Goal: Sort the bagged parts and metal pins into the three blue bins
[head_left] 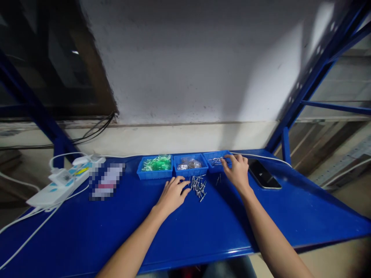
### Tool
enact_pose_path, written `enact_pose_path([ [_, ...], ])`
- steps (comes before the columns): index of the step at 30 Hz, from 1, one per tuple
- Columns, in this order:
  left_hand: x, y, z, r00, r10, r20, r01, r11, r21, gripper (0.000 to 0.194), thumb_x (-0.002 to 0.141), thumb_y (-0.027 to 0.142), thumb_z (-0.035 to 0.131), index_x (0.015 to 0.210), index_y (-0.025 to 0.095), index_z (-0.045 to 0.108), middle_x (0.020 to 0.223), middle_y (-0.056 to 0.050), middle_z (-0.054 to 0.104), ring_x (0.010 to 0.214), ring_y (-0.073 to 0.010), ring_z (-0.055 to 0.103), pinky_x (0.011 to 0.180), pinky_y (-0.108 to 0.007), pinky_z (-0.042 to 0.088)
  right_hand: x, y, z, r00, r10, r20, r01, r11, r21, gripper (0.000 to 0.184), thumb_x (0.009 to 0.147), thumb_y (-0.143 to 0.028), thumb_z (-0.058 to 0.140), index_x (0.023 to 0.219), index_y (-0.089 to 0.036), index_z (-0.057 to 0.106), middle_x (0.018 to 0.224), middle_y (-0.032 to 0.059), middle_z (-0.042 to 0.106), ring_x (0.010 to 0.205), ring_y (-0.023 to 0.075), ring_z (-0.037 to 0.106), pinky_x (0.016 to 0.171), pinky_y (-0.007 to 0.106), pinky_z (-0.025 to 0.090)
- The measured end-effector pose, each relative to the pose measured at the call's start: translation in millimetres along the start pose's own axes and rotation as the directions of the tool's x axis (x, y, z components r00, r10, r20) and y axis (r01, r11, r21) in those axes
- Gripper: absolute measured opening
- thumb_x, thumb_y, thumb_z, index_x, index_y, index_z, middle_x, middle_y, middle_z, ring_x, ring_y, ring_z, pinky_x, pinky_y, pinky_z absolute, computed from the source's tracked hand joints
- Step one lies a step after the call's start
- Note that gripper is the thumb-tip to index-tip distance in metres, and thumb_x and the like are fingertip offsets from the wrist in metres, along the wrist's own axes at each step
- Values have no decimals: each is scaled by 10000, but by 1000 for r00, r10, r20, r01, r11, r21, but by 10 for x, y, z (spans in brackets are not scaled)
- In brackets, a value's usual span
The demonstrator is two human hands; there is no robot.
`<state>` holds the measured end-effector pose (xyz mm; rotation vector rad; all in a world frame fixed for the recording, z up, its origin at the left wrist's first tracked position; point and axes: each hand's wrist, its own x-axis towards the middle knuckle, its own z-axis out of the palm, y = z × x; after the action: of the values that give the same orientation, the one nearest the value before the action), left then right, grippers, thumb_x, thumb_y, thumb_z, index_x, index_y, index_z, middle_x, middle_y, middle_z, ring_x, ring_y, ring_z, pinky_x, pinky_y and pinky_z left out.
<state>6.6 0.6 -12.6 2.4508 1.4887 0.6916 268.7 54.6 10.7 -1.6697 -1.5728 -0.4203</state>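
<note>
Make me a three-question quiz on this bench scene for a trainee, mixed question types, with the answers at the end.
1. True or false: the phone lies to the right of the right hand.

2. Which of the three blue bins holds green pieces?
A) The left one
B) The middle one
C) The right one

3. Fill in the blank: the pile of loose metal pins on the blue table is closer to the ____ hand.

Key:
1. True
2. A
3. left
</note>
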Motion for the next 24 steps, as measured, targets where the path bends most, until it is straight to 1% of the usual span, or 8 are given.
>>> enact_pose_path([
  [5, -7, 13, -19, 998, -52, -47, 57, 994, 90, 175, 879, 348, 479, 913, 238, 610, 998, -20, 630, 950, -213, 529, 807, -375, 375, -99, 281, -127, 995, 103, -18, -105, 977, -188, 456, 860, -498, 408, 1160, -177, 531, 1125, 143, 533, 1122, 314, 398, 852, 453, 362],
  [8, -11, 48, -17, 993, -81, -86, 91, 988, 125, 219, 868, 395, 492, 1005, 252, 588, 1000, -24, 630, 953, -226, 526, 807, -384, 366, -209, 564, -206, 972, 226, -58, -231, 906, -354, 508, 856, -500, 389, 1172, -120, 508, 1206, 196, 494, 1232, 336, 312, 923, 501, 291],
  [11, -6, 79, 10, 999, -29, -46, 35, 990, 135, 303, 884, 374, 468, 1173, 305, 530, 1078, -29, 597, 1004, -228, 503, 817, -375, 371, -304, 806, -212, 904, 414, 106, -327, 830, -452, 504, 853, -535, 349, 1048, -129, 573, 1126, 197, 558, 1238, 351, 318, 930, 560, 242],
  [14, -9, 86, 27, 1000, -4, -7, 5, 990, 140, 255, 896, 336, 449, 1104, 284, 587, 1072, -39, 583, 997, -222, 499, 810, -364, 378, -346, 873, -193, 875, 449, 180, -321, 818, -477, 500, 861, -543, 310, 990, -150, 589, 1088, 176, 592, 1251, 340, 308, 927, 578, 222],
  [18, -28, 49, -11, 1000, -8, -24, 10, 995, 101, 169, 875, 290, 495, 966, 261, 635, 1019, -36, 587, 958, -216, 508, 787, -359, 381, -341, 734, -233, 944, 307, 124, -227, 872, -434, 421, 865, -487, 345, 887, -150, 598, 1051, 183, 601, 1256, 357, 294, 899, 573, 257],
  [21, -32, 5, -44, 999, -30, -37, 31, 999, 10, 102, 846, 268, 537, 831, 243, 634, 965, -22, 602, 942, -212, 518, 778, -351, 386, -373, 457, -302, 998, 50, 41, -36, 960, -279, 321, 863, -424, 407, 828, -159, 584, 954, 167, 609, 1149, 356, 402, 843, 503, 332],
  [22, -27, -7, -49, 998, -46, -37, 45, 998, -41, 98, 839, 264, 543, 802, 235, 629, 921, -16, 617, 918, -206, 528, 776, -344, 390, -404, 319, -318, 996, -63, 64, 74, 980, -183, 287, 865, -401, 422, 807, -165, 575, 900, 148, 609, 1060, 330, 465, 808, 460, 360],
  [24, -8, -20, -49, 996, -77, -34, 69, 982, -177, 107, 837, 264, 539, 786, 222, 623, 826, -5, 642, 848, -186, 555, 757, -314, 404, -496, -14, -323, 931, -318, 180, 308, 948, 84, 202, 873, -347, 447, 833, -182, 557, 832, 97, 602, 842, 245, 530, 737, 380, 391],
])
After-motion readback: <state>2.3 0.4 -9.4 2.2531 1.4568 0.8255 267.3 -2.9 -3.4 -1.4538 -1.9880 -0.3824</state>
